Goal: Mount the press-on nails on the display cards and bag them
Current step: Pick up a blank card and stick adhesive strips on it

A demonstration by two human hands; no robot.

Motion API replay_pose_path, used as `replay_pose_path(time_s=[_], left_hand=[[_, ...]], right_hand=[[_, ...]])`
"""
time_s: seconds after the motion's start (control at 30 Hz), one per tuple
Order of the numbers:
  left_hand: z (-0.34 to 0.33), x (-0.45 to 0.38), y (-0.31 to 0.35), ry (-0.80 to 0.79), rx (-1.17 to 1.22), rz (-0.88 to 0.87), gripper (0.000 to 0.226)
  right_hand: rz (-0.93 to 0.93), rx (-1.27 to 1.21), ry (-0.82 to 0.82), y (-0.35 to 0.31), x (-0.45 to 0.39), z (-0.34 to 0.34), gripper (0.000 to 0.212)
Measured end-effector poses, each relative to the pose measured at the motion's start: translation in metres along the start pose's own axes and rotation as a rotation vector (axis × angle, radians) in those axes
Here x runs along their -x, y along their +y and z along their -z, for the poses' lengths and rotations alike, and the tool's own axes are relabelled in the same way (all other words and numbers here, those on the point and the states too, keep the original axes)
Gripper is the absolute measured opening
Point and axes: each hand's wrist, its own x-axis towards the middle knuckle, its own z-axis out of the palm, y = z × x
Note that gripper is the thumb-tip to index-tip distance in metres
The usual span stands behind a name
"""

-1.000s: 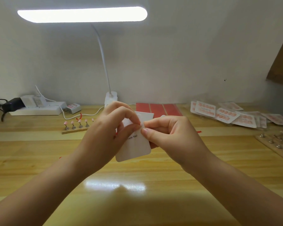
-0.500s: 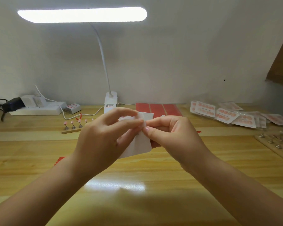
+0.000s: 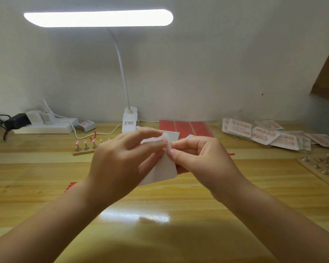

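Note:
A white display card (image 3: 165, 170) is held above the middle of the wooden desk between both hands. My left hand (image 3: 122, 160) grips its left side, fingers curled over the top. My right hand (image 3: 198, 158) pinches a small white strip (image 3: 167, 143) at the card's top edge with thumb and forefinger. Most of the card's face is hidden behind my left hand. Pink press-on nails on metal stands (image 3: 85, 145) sit on a wooden strip at the back left. Bagged nail cards (image 3: 258, 133) lie in a pile at the back right.
A white desk lamp (image 3: 129, 118) stands at the back centre beside red adhesive sheets (image 3: 184, 127). A power strip (image 3: 44, 126) with plugs lies at the back left. A wooden board with metal stands (image 3: 323, 169) sits at the right edge. A small red scrap (image 3: 70, 186) lies under my left wrist.
My left hand has tilted the card flatter and raised its fingers over the top edge. My right hand's pinch has moved up to the card's top.

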Motion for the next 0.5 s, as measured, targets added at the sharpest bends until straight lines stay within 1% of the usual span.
replay_pose_path(time_s=[0.2,0.27,0.4,0.5], left_hand=[[0.0031,-0.0022,-0.0013,-0.009,-0.035,0.100,0.025],[0.0028,-0.0031,-0.0006,-0.010,-0.025,0.086,0.025],[0.0016,-0.0035,0.0018,-0.014,0.016,0.034,0.019],[0.0031,-0.0038,0.0017,-0.002,0.008,0.029,0.017]], right_hand=[[-0.038,0.020,0.032,0.0049,-0.0024,0.0017,0.008],[-0.026,0.014,0.031,0.0054,-0.0023,0.0020,0.008],[0.012,0.032,0.019,0.0055,-0.0018,0.0006,0.011],[0.015,0.031,0.029,0.0065,-0.0028,0.0010,0.007]])
